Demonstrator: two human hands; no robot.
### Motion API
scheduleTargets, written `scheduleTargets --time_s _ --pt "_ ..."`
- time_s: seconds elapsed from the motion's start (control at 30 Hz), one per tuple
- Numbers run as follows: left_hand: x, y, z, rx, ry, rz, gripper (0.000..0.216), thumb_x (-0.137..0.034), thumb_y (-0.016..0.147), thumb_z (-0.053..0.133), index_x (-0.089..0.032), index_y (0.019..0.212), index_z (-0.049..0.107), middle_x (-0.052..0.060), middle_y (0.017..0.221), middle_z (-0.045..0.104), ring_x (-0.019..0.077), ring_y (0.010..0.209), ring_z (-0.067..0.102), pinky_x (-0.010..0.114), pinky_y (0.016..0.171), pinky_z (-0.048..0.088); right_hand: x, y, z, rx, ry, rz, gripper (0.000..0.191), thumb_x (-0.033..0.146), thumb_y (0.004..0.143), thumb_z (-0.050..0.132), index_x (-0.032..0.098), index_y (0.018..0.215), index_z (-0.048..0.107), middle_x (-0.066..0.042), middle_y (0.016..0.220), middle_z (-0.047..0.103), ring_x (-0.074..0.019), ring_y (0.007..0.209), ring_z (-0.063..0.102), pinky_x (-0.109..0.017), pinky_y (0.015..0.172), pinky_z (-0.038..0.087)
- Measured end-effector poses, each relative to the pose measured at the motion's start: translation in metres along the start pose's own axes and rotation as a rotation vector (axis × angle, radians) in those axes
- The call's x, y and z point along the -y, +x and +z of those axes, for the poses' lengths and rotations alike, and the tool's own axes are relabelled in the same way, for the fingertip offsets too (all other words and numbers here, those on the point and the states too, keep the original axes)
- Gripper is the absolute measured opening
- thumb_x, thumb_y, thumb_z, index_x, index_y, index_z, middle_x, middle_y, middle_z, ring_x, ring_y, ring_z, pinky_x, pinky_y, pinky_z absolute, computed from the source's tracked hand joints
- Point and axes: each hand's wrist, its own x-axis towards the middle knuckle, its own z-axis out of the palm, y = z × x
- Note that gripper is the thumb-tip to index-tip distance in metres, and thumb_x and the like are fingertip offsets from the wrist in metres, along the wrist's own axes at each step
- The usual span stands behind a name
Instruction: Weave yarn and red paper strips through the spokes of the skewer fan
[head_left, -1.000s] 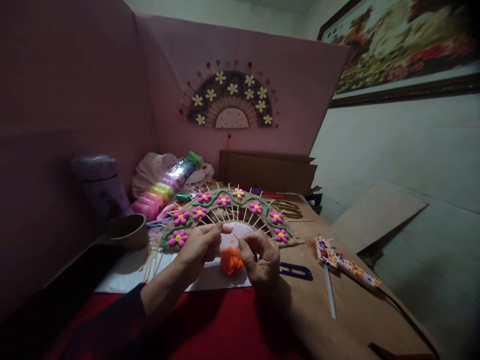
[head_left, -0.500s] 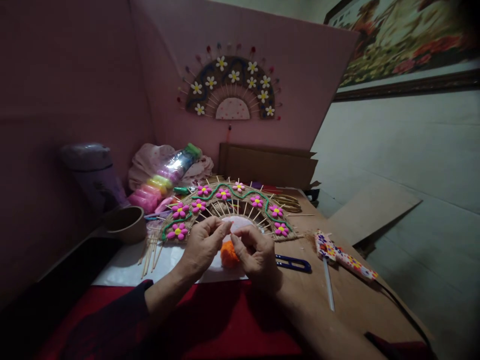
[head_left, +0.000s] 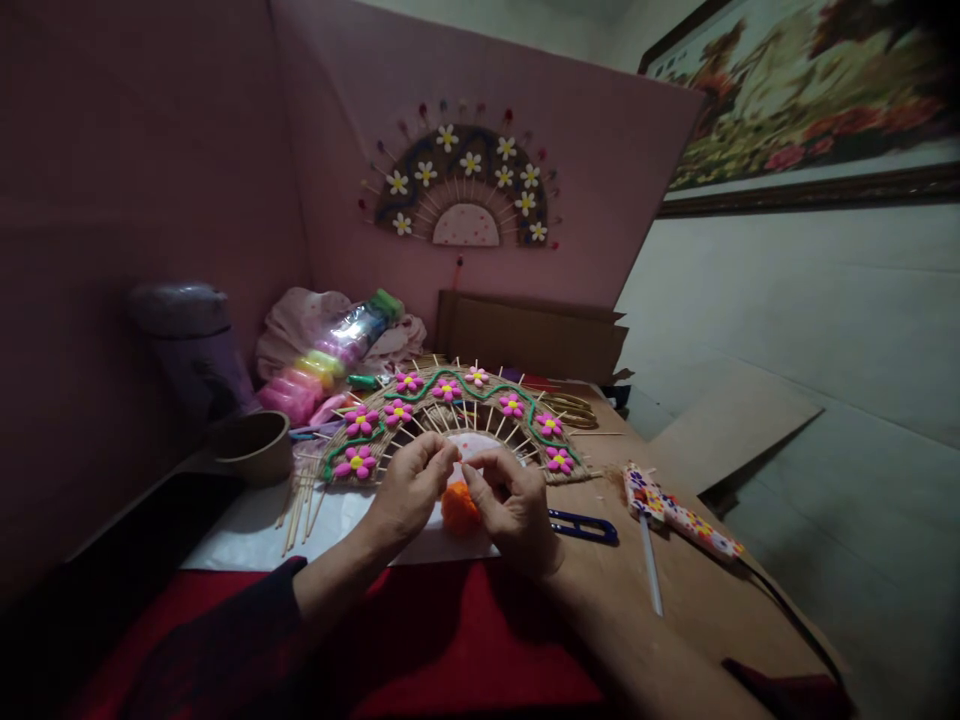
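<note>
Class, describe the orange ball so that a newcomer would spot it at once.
On the table is a big arched fan with pink flowers. In front of its middle, the orange ball shows between the left hand and the right hand. Its solid bright orange sets it apart from those flowers.

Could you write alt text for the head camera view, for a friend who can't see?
A person's left hand and right hand work close together beside an orange bundle; anything between their fingertips is too small to make out. Behind is a half-round decoration with pink flowers; another, with white flowers, is on the pink panel.
</note>
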Motion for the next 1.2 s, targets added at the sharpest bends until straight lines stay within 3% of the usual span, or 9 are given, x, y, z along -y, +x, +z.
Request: scheduleTargets --time_s 0.23,0.53,0.77,0.9,1.07,1.2 --pt "-0.002 -0.002 0.001 -0.05 0.132 0.064 0.033 -0.042 0.083 0.051 -0.019 0.062 0.043 -0.004 0.058 0.039 0.0108 0.054 0.036 0.021 0.049 0.033 0.002 0.002 0.0 0.01 -0.078 -0.031 0.008 0.023 0.084 0.056 0.016 0.084 0.061 0.008 0.05 0.033 -0.0078 0.043 0.031 -0.022 0.043 0.026" --pt "0.001 -0.001 0.001 -0.091 0.069 0.073 0.041 -0.046 0.08 0.056 -0.018 0.054 0.043 -0.004 0.052 0.039 0.0094 0.051 0.034 0.02 0.047 0.032 0.0 0.001 0.0 0.026 -0.035 -0.026 0.011 0.025 0.085 0.054 0.017 0.081 0.06 0.007 0.051 0.034 -0.0082 0.045 0.031 -0.022 0.043 0.025" --pt "0.002 0.004 -0.002 -0.135 -0.154 -0.018 0.038 -0.048 0.077 0.059 -0.017 0.06 0.047 -0.009 0.043 0.032 0.0046 0.039 0.024 0.016 0.037 0.02 -0.003 0.0 0.001 -0.042 0.052 0.027 0.011 0.025 0.084 0.055 0.016 0.078 0.06 0.008 0.049 0.031 -0.0075 0.043 0.028 -0.022 0.041 0.023" --pt "-0.01 0.004 -0.004 -0.171 -0.392 -0.13 0.027 -0.035 0.073 0.063 -0.018 0.064 0.044 -0.012 0.044 0.027 0.0029 0.035 0.018 0.015 0.035 0.013 -0.002 0.0 0.001 -0.077 0.061 0.024 0.012 0.024 0.083 0.055 0.017 0.075 0.057 0.008 0.049 0.031 -0.0068 0.042 0.027 -0.021 0.04 0.021" --pt "-0.017 0.002 -0.004 -0.155 -0.497 -0.2 0.015 -0.009 0.058 0.06 -0.014 0.067 0.049 -0.001 0.062 0.057 0.0067 0.05 0.05 0.017 0.047 0.039 -0.001 -0.002 0.0 -0.113 0.044 -0.01 0.009 0.022 0.082 0.056 0.017 0.074 0.057 0.009 0.048 0.03 -0.0059 0.041 0.025 -0.021 0.039 0.019" --pt "-0.011 0.001 -0.004 -0.029 -0.507 -0.219 0.019 -0.021 0.067 0.07 -0.012 0.074 0.054 0.005 0.066 0.064 0.0123 0.052 0.059 0.023 0.051 0.047 0.001 -0.004 0.0 -0.15 0.044 -0.049 0.007 0.021 0.082 0.056 0.018 0.077 0.057 0.008 0.047 0.035 -0.0056 0.039 0.027 -0.02 0.038 0.021"
